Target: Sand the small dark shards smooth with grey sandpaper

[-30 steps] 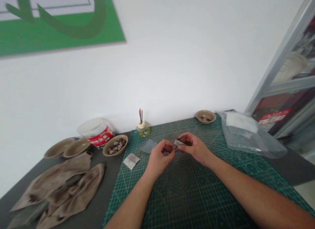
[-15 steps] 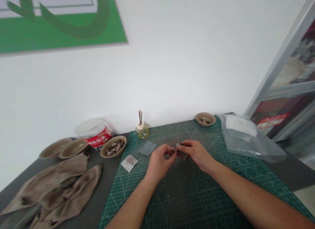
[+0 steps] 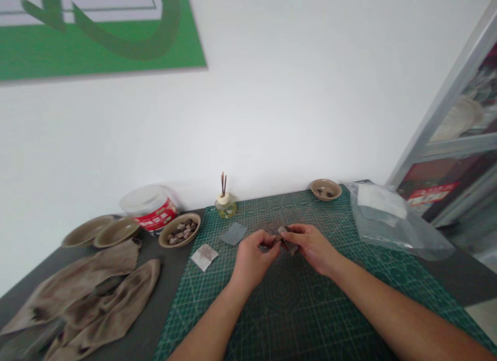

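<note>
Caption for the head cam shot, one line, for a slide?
Left hand and right hand pinch a small dark piece over a green cutting mat, near a bowl of pebbles.

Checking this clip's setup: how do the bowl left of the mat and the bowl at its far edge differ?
The left bowl holds a heap of small stones; the far bowl holds only a few. The left bowl sits on the dark table beside the green cutting mat; the far bowl sits at the mat's far edge. Both are round, shallow and tan.

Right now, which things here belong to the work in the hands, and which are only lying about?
In the work: left hand, right hand, folded dark sheet, grey square, pebble bowl.

Lying about: reed diffuser, red-labelled tub, stained cloths.
</note>
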